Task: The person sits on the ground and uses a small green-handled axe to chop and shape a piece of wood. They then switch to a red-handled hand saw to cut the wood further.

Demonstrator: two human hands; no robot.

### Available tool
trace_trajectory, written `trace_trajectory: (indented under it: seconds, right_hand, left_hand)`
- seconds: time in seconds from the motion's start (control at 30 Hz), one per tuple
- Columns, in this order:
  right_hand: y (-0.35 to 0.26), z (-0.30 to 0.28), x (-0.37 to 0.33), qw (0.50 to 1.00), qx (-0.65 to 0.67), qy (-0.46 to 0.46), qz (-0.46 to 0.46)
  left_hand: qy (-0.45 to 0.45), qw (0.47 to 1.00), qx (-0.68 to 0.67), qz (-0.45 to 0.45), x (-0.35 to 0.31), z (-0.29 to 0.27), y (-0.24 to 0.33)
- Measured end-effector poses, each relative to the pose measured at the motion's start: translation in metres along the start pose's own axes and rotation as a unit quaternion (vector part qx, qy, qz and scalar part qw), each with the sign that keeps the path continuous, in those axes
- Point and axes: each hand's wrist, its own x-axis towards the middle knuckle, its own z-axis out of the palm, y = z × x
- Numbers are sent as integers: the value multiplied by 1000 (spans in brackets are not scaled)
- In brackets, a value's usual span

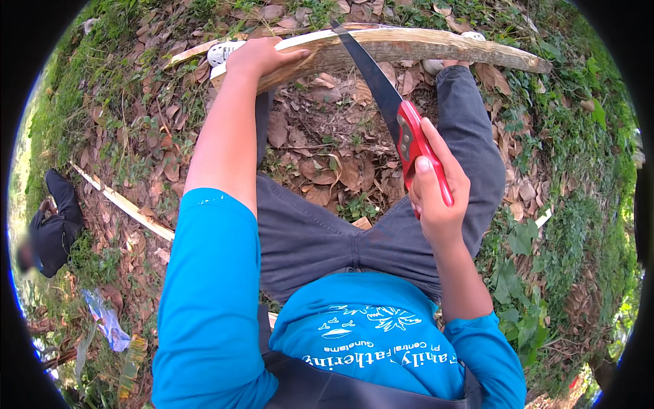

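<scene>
A long wooden plank (422, 49) lies crosswise in front of me, bowed by the lens, with bark-brown and pale cut faces. Over its left part my left hand (262, 58) is closed, thumb stretched along the wood; its other fingers are mostly hidden. My right hand (439, 187) grips the red handle (417, 146) of a hand saw, index finger laid along it. The saw's dark blade (371, 68) slants up and left, its tip crossing the plank's upper edge. Whether the teeth bite into the wood cannot be made out.
White shoes (221, 52) show by the plank's ends, my knees spread behind it. Dry leaves (340, 174) and green plants (521, 279) cover the ground. A pale wood strip (126, 204) lies at left, near a seated person in dark clothes (58, 228) and a bluish plastic wrapper (105, 320).
</scene>
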Motion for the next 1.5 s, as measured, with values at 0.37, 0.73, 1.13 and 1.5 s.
trace_trajectory:
  seconds: [0.37, 0.73, 1.13, 1.5]
  right_hand:
    - [38, 58, 139, 999, 36, -9, -17]
    - [18, 17, 0, 998, -41, -29, -47]
    - [-9, 46, 82, 999, 10, -42, 10]
    - [46, 47, 97, 997, 76, -12, -22]
  left_hand:
    - [-88, 996, -5, 24, 20, -11, -5]
    - [-71, 997, -4, -5, 16, -2, -11]
    - [-138, 989, -52, -14, 46, 2, -28]
    - [180, 976, 27, 117, 0, 26, -13]
